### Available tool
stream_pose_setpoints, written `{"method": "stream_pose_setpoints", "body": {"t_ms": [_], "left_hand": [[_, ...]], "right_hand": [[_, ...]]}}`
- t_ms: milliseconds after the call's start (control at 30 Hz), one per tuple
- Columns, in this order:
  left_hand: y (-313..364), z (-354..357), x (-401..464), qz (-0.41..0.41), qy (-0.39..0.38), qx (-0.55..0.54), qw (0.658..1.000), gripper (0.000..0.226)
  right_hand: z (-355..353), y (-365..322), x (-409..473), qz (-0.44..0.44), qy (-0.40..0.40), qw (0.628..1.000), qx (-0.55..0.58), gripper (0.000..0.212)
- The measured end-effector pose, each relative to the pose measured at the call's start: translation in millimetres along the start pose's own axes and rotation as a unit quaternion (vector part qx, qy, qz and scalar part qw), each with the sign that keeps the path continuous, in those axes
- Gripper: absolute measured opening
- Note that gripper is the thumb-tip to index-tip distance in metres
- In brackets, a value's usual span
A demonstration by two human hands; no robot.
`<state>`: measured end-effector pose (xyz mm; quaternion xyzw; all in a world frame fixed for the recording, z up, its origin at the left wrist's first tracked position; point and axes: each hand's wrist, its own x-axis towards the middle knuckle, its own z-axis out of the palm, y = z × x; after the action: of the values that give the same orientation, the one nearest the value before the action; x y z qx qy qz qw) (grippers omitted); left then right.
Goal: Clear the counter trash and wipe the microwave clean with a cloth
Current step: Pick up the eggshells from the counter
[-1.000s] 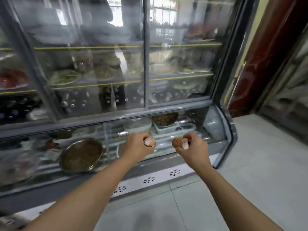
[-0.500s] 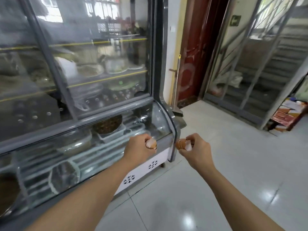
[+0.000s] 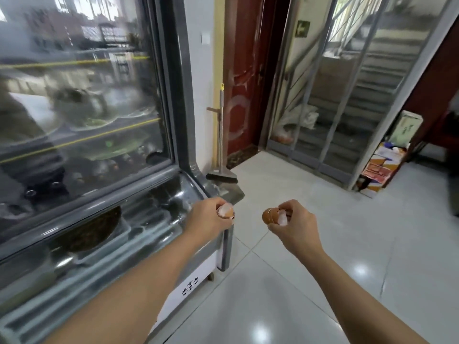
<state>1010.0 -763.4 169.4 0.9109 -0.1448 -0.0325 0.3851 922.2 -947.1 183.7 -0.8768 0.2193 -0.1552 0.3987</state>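
Here, both arms reach forward over the glossy tiled floor (image 3: 285, 306), beside the glass display fridge (image 3: 173, 135). The left hand (image 3: 207, 220) curls round a jagged brown eggshell half (image 3: 225, 212), white inside. The right hand (image 3: 294, 225) pinches stacked eggshell pieces (image 3: 272, 216).

Blurred display case (image 3: 82, 115) contents.

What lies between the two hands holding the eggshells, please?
Nothing: in the head view only bare floor tile shows between the left hand and right hand.
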Motion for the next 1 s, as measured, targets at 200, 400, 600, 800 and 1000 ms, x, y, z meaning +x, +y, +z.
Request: {"method": "stream_pose_setpoints", "body": {"t_ms": [200,400,600,800,1000], "left_hand": [[5.8,18.8,86.2,0.007,-0.009,-0.009,1.0,0.027],[10.5,45.5,167.3,-0.016,0.004,0.004,1.0,0.037],[33.1,82.0,260.4,-0.065,0.048,-0.002,0.997,0.037],[58.3,115.0,343.2,-0.138,0.097,-0.017,0.986,0.038],[59.2,130.8,408.6,-0.177,0.113,-0.027,0.977,0.034]], "right_hand": [[4.9,3.1,83.8,0.003,0.001,1.0,-0.011,0.035],[16.0,22.4,178.3,-0.02,-0.015,1.0,-0.014,0.035],[23.1,45.3,301.1,-0.052,-0.061,0.997,0.003,0.036],[25.9,59.9,417.6,-0.084,-0.132,0.988,0.001,0.037],[44.5,62.8,503.4,-0.102,-0.172,0.98,0.0,0.038]]}}
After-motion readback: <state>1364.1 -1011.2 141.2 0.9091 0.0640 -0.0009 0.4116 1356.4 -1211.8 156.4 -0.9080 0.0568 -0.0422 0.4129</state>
